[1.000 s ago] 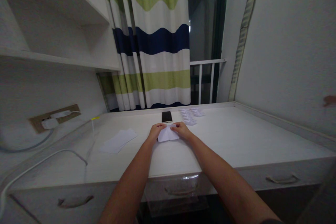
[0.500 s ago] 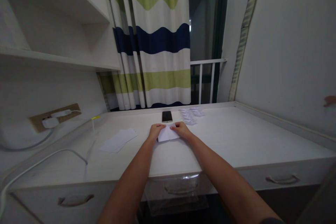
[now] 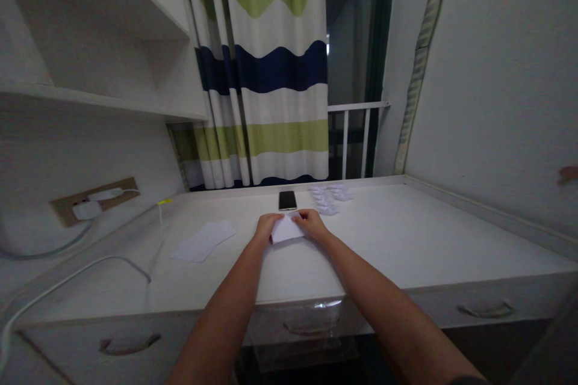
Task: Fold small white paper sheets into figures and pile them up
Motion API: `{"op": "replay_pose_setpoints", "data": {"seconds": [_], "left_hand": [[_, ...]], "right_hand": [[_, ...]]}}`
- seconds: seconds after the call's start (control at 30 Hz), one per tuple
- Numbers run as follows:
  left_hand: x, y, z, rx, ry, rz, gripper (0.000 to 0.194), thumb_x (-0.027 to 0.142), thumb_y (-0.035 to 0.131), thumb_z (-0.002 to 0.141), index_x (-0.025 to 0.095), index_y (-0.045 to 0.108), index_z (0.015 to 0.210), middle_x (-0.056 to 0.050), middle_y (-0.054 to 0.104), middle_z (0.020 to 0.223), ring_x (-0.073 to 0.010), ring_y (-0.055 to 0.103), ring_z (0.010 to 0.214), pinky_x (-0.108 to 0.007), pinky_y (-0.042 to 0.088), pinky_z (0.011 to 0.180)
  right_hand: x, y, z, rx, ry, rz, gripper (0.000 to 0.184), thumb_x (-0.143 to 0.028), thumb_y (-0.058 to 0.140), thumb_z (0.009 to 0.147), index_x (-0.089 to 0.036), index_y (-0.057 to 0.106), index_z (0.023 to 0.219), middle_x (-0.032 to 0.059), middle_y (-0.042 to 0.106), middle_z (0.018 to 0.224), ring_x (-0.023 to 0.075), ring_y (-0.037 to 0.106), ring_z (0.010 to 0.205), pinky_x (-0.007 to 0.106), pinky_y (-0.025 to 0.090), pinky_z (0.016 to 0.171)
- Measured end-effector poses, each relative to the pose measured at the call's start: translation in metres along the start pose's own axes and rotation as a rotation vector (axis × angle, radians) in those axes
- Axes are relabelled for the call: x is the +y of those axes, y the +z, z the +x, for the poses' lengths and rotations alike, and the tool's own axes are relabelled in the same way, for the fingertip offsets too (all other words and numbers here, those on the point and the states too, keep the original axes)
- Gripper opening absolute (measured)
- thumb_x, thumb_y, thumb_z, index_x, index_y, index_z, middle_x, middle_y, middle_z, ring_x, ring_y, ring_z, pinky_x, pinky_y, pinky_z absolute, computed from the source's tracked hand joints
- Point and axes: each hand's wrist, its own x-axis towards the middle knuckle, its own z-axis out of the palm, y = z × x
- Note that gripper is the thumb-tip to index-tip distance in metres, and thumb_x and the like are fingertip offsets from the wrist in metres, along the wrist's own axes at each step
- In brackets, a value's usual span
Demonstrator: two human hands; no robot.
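Between my two hands is a folded sheet of white paper (image 3: 286, 230), held just above or against the desk. My left hand (image 3: 267, 227) grips its left edge, thumb on top. My right hand (image 3: 312, 224) pinches the paper's upper right part, and its fingers are partly hidden behind the sheet. Right behind the paper lies a dark phone (image 3: 288, 200). Several folded white paper pieces (image 3: 326, 200) rest in a group to the right of the phone. Loose flat white sheets (image 3: 204, 242) overlap on the desk to the left of my left hand.
The white desk (image 3: 428, 228) has drawers along its front, one with a handle (image 3: 486, 310). A white cable (image 3: 108, 257) runs over the left side, near a wall socket with a plug (image 3: 87, 210). A striped curtain (image 3: 284, 72) hangs behind. Part of another hand (image 3: 568, 175) shows at the right edge.
The right side of the paper has drawn in and tilted slightly under my right hand, so the sheet looks narrower. My left hand stays almost in place.
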Motion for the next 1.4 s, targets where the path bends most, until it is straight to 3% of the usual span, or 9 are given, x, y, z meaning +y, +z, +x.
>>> {"op": "replay_pose_setpoints", "data": {"seconds": [0.2, 0.33, 0.53, 1.07, 1.23, 1.4], "left_hand": [[0.000, 0.001, 0.001, 0.005, -0.060, -0.073, 0.016, 0.024, 0.065, 0.048, 0.011, 0.062, 0.057, -0.002, 0.058, 0.049, -0.0132, 0.050, 0.043, -0.024, 0.034, 0.042], [0.003, 0.002, -0.002, -0.007, -0.095, -0.178, 0.016, 0.023, 0.064, 0.048, 0.012, 0.061, 0.059, -0.001, 0.058, 0.050, -0.0132, 0.052, 0.046, -0.024, 0.038, 0.045], [0.006, 0.000, -0.004, -0.020, -0.125, -0.216, 0.014, 0.023, 0.063, 0.049, 0.014, 0.058, 0.058, 0.000, 0.057, 0.048, -0.0130, 0.052, 0.046, -0.024, 0.039, 0.046], [0.005, -0.001, -0.002, 0.026, -0.123, -0.176, 0.020, 0.028, 0.065, 0.047, 0.014, 0.059, 0.059, -0.001, 0.056, 0.049, -0.0136, 0.050, 0.045, -0.025, 0.036, 0.044], [0.004, -0.002, -0.001, 0.067, 0.022, -0.112, 0.021, 0.030, 0.066, 0.046, 0.013, 0.062, 0.058, -0.001, 0.059, 0.053, -0.0137, 0.052, 0.050, -0.024, 0.038, 0.048], [0.004, -0.002, -0.002, 0.001, 0.108, -0.067, 0.021, 0.032, 0.066, 0.048, 0.013, 0.063, 0.056, -0.002, 0.060, 0.054, -0.0135, 0.051, 0.051, -0.024, 0.037, 0.049]], "right_hand": [[-0.012, 0.001, -0.003, 0.026, -0.135, -0.198, 0.023, -0.023, 0.050, 0.074, -0.016, 0.067, 0.088, 0.0058, 0.065, 0.084, 0.0157, 0.056, 0.073, 0.025, 0.041, 0.065], [-0.020, 0.001, -0.006, -0.014, -0.249, -0.362, 0.025, -0.019, 0.049, 0.076, -0.020, 0.065, 0.095, 0.0062, 0.064, 0.087, 0.0153, 0.056, 0.077, 0.025, 0.041, 0.071], [-0.020, 0.002, -0.007, -0.073, -0.352, -0.439, 0.032, -0.009, 0.049, 0.072, -0.020, 0.063, 0.098, 0.0059, 0.063, 0.095, 0.0163, 0.057, 0.087, 0.027, 0.041, 0.080], [-0.026, 0.002, -0.010, -0.131, -0.290, -0.289, 0.035, -0.007, 0.050, 0.066, -0.019, 0.064, 0.096, 0.0063, 0.062, 0.097, 0.0168, 0.056, 0.087, 0.029, 0.044, 0.077], [-0.022, 0.006, -0.007, -0.109, -0.244, -0.166, 0.024, -0.018, 0.050, 0.072, -0.017, 0.066, 0.090, 0.0068, 0.062, 0.091, 0.0147, 0.056, 0.079, 0.025, 0.044, 0.066], [-0.014, 0.006, -0.005, -0.049, -0.155, -0.056, 0.023, -0.018, 0.052, 0.071, -0.018, 0.065, 0.089, 0.0046, 0.061, 0.084, 0.0113, 0.052, 0.069, 0.024, 0.042, 0.064]]}}
